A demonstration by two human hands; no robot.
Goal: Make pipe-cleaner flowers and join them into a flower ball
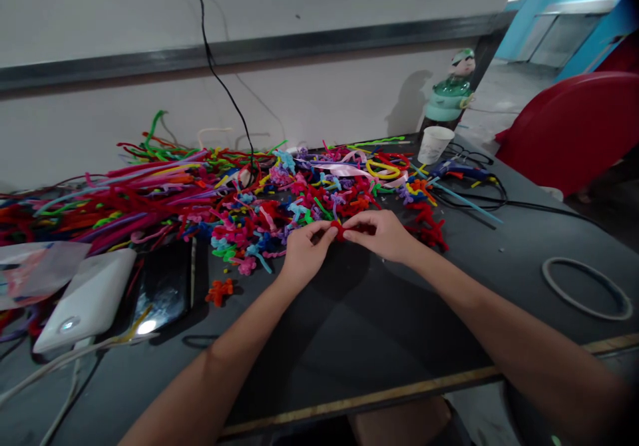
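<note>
Two: left hand point(305, 253), right hand point(387, 235), both pinching red piece point(338, 230); cup point(433, 146) print unreadable.

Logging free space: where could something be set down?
The tabletop is bare from the left hand and right hand to its front edge, and almost so between the right forearm, black cables and grey ring. Crowded: the back, under piled fuzzy stems; the left, with a white device and a dark-screened device.
</note>
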